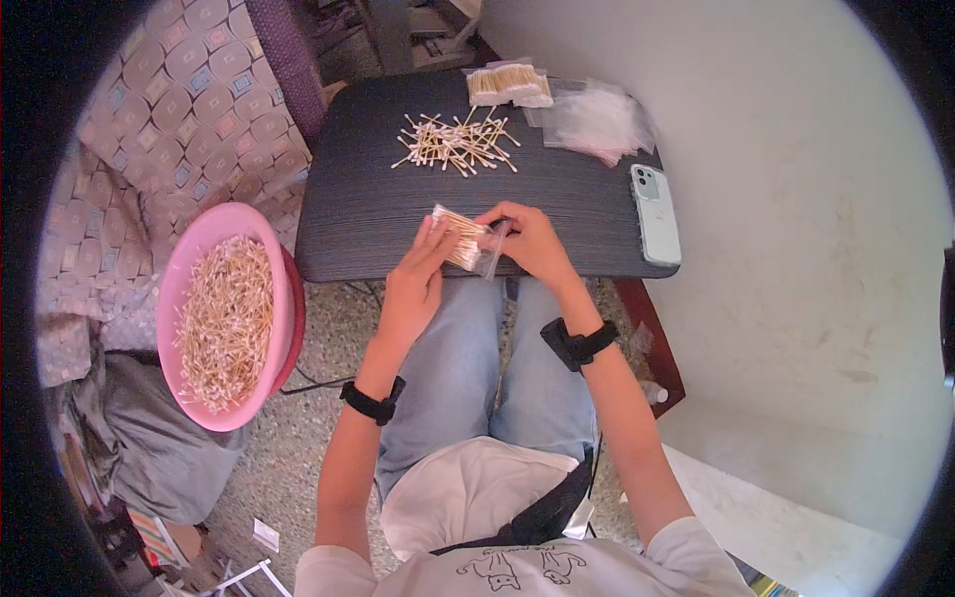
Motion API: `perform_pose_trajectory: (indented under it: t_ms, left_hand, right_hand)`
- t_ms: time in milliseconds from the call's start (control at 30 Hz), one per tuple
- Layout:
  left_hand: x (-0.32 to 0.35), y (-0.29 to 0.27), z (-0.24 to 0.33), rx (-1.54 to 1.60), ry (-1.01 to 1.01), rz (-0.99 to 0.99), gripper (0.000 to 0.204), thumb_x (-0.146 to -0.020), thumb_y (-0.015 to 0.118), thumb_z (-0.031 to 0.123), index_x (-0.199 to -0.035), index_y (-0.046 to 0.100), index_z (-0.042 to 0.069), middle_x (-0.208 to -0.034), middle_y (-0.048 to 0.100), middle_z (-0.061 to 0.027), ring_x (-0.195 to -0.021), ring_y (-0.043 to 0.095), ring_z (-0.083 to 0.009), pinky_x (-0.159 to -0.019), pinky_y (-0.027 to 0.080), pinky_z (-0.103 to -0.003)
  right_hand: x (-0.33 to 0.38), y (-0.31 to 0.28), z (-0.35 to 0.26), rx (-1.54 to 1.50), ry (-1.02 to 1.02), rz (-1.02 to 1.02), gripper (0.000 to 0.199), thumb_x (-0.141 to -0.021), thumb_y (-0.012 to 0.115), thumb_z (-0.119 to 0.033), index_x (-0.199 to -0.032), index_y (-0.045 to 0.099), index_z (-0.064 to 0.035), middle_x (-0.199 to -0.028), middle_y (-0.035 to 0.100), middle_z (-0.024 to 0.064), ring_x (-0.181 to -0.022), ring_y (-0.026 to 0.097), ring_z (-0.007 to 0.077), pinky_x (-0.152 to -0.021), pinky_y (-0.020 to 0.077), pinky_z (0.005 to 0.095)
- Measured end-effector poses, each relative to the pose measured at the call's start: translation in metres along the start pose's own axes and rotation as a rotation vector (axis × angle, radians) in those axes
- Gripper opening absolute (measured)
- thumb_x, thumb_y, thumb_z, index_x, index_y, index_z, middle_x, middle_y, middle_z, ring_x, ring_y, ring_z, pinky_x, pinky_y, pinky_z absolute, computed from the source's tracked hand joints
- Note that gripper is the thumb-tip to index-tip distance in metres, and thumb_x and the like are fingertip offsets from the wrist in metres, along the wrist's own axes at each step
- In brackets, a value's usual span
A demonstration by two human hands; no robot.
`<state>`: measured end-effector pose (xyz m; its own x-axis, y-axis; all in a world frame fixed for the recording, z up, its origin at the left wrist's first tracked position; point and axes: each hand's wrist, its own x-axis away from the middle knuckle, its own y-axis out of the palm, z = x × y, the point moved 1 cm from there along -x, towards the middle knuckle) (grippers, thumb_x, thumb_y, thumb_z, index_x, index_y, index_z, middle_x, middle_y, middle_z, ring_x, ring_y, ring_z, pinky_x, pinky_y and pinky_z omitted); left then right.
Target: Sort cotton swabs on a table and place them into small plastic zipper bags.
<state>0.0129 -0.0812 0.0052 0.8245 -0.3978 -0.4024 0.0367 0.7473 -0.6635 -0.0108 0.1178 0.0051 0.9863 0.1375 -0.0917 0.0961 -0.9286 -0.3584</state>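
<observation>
Just above the near edge of the black table, a bundle of cotton swabs [460,224] lies partly inside a small clear plastic bag [489,261]. My left hand [413,279] holds the bundle from its left side, the fingers laid together across the swabs. My right hand [534,242] pinches the bag by its right side, with thumb and forefinger near the bag's mouth. How far the swabs reach into the bag is partly hidden by my fingers. Farther back on the table is a loose pile of cotton swabs [458,142].
Filled swab packs [509,86] lie at the table's [368,209] far edge, beside a stack of clear bags [597,121]. A white phone [654,214] rests at the right edge. To the left stands a pink basin [170,328] full of swabs. A wall [796,219] rises at right.
</observation>
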Motion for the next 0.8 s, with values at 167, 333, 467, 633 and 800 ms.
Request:
perform_pose_trajectory:
  t_ms: [167,333,467,633,800]
  left_hand:
    - [-0.002,0.002,0.003,-0.008,0.01,-0.02,0.057,-0.073,0.045,-0.01,-0.125,0.052,0.011,-0.138,0.041,-0.0083,-0.131,0.034,-0.0288,-0.1,0.039,-0.039]
    - [0.002,0.003,0.0,-0.003,0.002,-0.015,0.057,-0.072,0.045,-0.01,-0.126,0.052,0.01,-0.139,0.041,-0.0083,-0.131,0.033,-0.0286,-0.101,0.038,-0.039]
    - [0.001,0.005,0.002,-0.021,0.033,-0.01,0.058,-0.072,0.046,-0.01,-0.126,0.051,0.011,-0.14,0.04,-0.0079,-0.132,0.032,-0.0285,-0.1,0.039,-0.038]
    - [0.002,0.005,0.009,-0.062,0.003,-0.02,0.058,-0.072,0.048,-0.01,-0.126,0.052,0.012,-0.141,0.038,-0.0065,-0.133,0.029,-0.0274,-0.1,0.039,-0.039]
    - [-0.006,0.003,0.004,-0.229,0.136,0.0,0.049,-0.077,0.056,-0.001,-0.124,0.052,0.011,-0.139,0.039,-0.0101,-0.129,0.035,-0.0336,-0.101,0.037,-0.041]
  right_hand:
    - [0.003,-0.006,0.011,-0.415,0.073,-0.06,0.024,-0.079,0.069,-0.011,-0.099,0.067,-0.0005,-0.082,0.066,0.0041,-0.074,0.058,0.0086,-0.066,0.0475,0.0244]
    - [-0.001,-0.008,0.003,-0.332,0.087,-0.11,0.023,-0.081,0.067,-0.01,-0.101,0.066,0.0019,-0.088,0.066,0.0048,-0.08,0.059,0.0085,-0.072,0.0471,0.0231]
    - [-0.001,-0.011,0.003,-0.331,0.095,-0.164,0.025,-0.08,0.068,-0.01,-0.102,0.064,0.0021,-0.086,0.064,0.004,-0.079,0.058,0.0081,-0.072,0.0467,0.022]
    - [-0.002,-0.006,0.005,-0.27,0.102,-0.145,0.026,-0.077,0.07,-0.01,-0.1,0.065,0.0009,-0.081,0.064,0.0039,-0.072,0.057,0.0078,-0.065,0.0467,0.0223]
    - [-0.001,-0.001,0.013,-0.245,-0.017,-0.068,0.023,-0.077,0.069,-0.01,-0.097,0.065,0.0001,-0.083,0.065,0.0059,-0.07,0.059,0.0094,-0.063,0.0471,0.0233]
